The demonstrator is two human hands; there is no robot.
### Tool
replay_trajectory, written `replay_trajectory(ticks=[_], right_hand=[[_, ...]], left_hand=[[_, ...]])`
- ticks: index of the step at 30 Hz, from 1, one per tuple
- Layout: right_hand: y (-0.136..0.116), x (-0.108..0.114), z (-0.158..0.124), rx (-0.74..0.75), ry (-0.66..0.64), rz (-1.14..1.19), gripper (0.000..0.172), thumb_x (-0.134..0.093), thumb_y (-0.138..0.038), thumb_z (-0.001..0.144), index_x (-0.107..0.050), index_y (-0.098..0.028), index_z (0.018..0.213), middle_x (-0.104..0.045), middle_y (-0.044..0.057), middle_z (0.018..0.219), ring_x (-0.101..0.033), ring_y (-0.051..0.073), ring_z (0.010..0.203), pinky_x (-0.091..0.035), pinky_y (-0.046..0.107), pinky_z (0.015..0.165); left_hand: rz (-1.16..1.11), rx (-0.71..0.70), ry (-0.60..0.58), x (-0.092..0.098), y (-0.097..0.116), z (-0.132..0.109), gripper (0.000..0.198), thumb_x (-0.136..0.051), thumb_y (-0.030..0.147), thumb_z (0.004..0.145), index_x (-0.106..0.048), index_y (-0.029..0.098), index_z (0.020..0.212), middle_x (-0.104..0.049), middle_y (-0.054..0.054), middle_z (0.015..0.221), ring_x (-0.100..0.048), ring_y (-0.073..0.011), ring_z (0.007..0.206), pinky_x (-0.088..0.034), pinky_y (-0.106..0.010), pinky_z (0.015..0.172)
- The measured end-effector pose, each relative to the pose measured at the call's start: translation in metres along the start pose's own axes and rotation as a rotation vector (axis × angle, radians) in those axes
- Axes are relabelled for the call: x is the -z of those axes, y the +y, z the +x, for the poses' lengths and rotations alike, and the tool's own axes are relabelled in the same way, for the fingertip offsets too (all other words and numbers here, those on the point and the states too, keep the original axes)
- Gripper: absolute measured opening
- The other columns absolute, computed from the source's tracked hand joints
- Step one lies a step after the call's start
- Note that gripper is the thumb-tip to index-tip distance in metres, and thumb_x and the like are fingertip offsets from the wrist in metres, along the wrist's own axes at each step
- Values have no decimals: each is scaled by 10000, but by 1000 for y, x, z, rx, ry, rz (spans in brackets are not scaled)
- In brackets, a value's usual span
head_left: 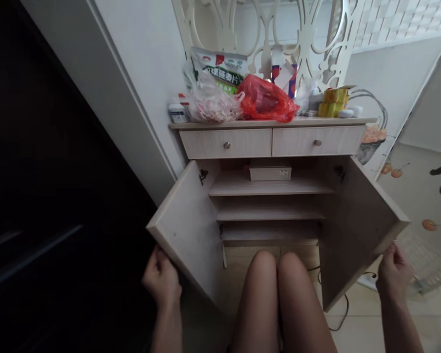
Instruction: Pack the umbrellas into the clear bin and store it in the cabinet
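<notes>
Currently I have the left hand curled at the edge of the pale wooden left cabinet door | right hand likewise at the matching right cabinet door | whether either pinches, I cannot tell | doors stand open

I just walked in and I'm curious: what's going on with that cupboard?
Someone's left hand is holding the left door, and their right hand is holding the right door. Both doors stand open. Inside, a pale box sits on the top shelf. The two drawers above are shut, and a red plastic bag lies on top.
</notes>
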State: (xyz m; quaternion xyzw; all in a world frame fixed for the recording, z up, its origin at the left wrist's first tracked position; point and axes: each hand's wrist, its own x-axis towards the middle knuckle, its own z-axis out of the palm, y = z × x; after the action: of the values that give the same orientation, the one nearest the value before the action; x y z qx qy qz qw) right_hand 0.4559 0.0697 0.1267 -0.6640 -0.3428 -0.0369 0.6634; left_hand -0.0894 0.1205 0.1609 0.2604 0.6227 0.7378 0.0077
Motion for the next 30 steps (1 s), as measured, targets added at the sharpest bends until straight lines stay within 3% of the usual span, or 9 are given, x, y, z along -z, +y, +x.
replay_trajectory(ticks=[5, 9, 14, 18, 23, 30], right_hand=[[-30, -29, -24, 131, -50, -53, 621, -428, -721, 882, -699, -162, 879, -672, 109, 873, -614, 245, 829, -441, 342, 726], [-45, -67, -32, 191, -265, 50, 561, -484, -656, 900, -722, -150, 949, -684, 99, 896, -624, 214, 825, -462, 331, 757], [-67, -137, -34, 243, -436, 125, 513, -488, -622, 910, -713, -161, 882, -669, 73, 837, -616, 175, 719, -464, 295, 693], [-89, -195, -32, 232, -538, 41, 481, -444, -557, 949, -715, -165, 882, -674, 74, 862, -611, 158, 690, -423, 269, 649], [-110, -247, -29, 254, -523, -212, 397, -417, -423, 1002, -731, -181, 979, -677, 74, 938, -605, 160, 794, -347, 255, 656], [-117, -286, -18, 287, -552, -363, 360, -420, -380, 1016, -724, -188, 1042, -675, 83, 991, -590, 157, 846, -320, 257, 676]], left_hand=[[45, -227, -138, -33, -1, -49, 388, -600, 482, 822, -740, 164, 995, -745, -121, 965, -706, -258, 932, -552, -402, 891], [11, -327, -295, -71, 8, -78, 394, -610, 498, 841, -750, 157, 980, -751, -131, 949, -718, -240, 875, -564, -372, 849], [-90, -268, -571, -140, 18, -105, 386, -618, 469, 858, -742, 138, 1012, -758, -136, 964, -724, -227, 836, -569, -350, 804], [-66, -201, -721, -198, 27, -117, 280, -639, 373, 867, -739, 138, 980, -763, -123, 929, -727, -212, 798, -558, -316, 760], [43, -232, -788, -251, 38, -123, 174, -632, 265, 893, -736, 151, 974, -761, -116, 963, -717, -191, 863, -518, -284, 806], [156, -243, -810, -287, 48, -124, 183, -615, 257, 917, -734, 149, 1003, -755, -126, 993, -701, -194, 890, -478, -278, 814]])
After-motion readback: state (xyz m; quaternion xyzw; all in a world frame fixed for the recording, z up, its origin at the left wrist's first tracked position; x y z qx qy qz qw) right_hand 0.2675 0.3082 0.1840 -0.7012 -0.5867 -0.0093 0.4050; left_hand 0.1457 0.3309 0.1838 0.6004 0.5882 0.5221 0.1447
